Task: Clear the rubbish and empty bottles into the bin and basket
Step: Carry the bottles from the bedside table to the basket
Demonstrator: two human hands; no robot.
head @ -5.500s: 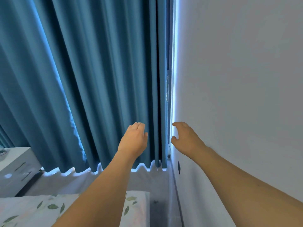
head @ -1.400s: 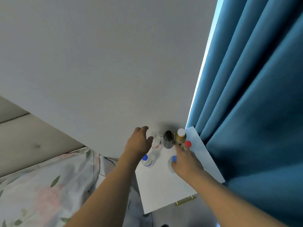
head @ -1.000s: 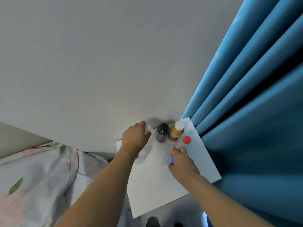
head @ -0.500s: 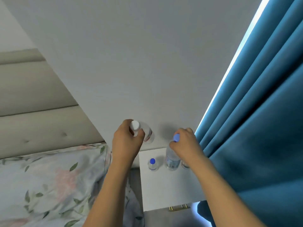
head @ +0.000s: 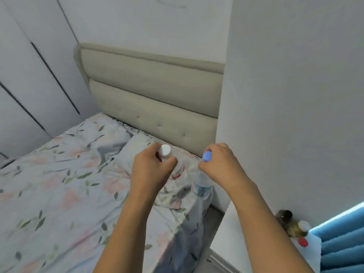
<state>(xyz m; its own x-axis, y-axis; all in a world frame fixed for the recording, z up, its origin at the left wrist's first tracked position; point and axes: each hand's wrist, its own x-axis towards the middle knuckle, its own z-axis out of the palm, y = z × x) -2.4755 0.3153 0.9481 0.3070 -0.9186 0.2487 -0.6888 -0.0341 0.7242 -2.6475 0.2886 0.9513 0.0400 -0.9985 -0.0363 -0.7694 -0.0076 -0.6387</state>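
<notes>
My left hand (head: 150, 170) grips the neck of a clear plastic bottle with a white cap (head: 165, 151) and a red-marked label; it hangs over the bed's corner. My right hand (head: 220, 166) holds a second clear bottle (head: 201, 189) by its blue cap, label facing me, just right of the first. Both bottles are lifted in the air, side by side and apart. Neither a bin nor a basket shows in the head view.
A white bedside table (head: 222, 233) at lower right carries a dark bottle (head: 285, 214), an amber bottle with a white cap (head: 300, 228) and a red-capped one (head: 303, 242). The flower-print bed (head: 59, 184) and beige headboard (head: 153, 91) fill the left; blue curtain (head: 342, 243) at far right.
Both hands have lifted their bottles off the bedside table and swung left over the bed's corner. My view turned from the wall and curtain toward the bed and headboard.
</notes>
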